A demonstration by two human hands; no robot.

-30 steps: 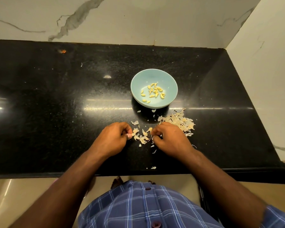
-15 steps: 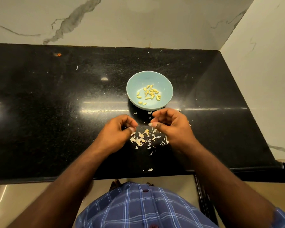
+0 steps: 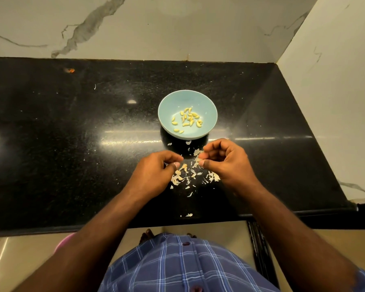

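Fingers [image 3: 214, 147] of the right hand [image 3: 228, 165] pinch a peel scrap [image 3: 197, 157]; left hand [image 3: 154, 173] curled, grasp indeterminable. Bowl [image 3: 167, 104] just beyond; black counter [image 3: 72, 133] open leftward, front edge near wrists.

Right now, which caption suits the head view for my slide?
Left hand and right hand pick at loose skins; cloves lie in blue bowl.

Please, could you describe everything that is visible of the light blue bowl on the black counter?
The light blue bowl is round, shallow, smooth and glossy, like glazed ceramic. It stands upright on the black counter, behind the scattered pale skins. Inside lie small yellowish cloves, clustered around its centre. Neither the left hand nor the right hand touches it.
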